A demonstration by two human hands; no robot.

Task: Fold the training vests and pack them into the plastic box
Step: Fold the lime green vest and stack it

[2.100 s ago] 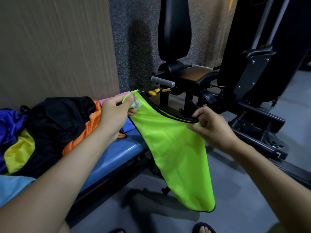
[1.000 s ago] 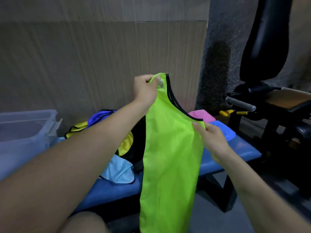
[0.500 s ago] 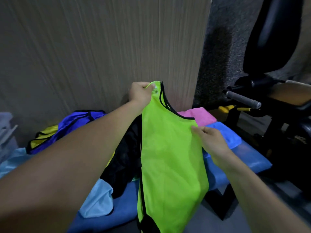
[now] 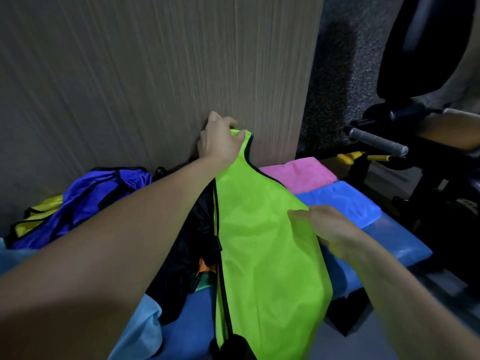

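A bright green vest (image 4: 267, 245) with black trim is held lengthwise over a blue padded bench (image 4: 389, 237), its lower end hanging past the near edge. The strap end of the vest is pinched by the left hand (image 4: 220, 141), fingers curled round the fabric, close to a wood-grain wall panel (image 4: 155, 74). The right side edge of the vest, about midway down, is gripped by the right hand (image 4: 330, 229), thumb lying on top of the fabric and fingers hidden beneath it. To the left of the green vest a heap of other vests is seen on the bench: a purple vest (image 4: 104, 190), a yellow vest (image 4: 39, 216), dark fabric (image 4: 192, 242) and a light blue piece (image 4: 145, 331). A pink cloth (image 4: 298, 172) lies at the far end of the bench. A black gym machine (image 4: 428, 126) stands at right. The plastic box is not visible.
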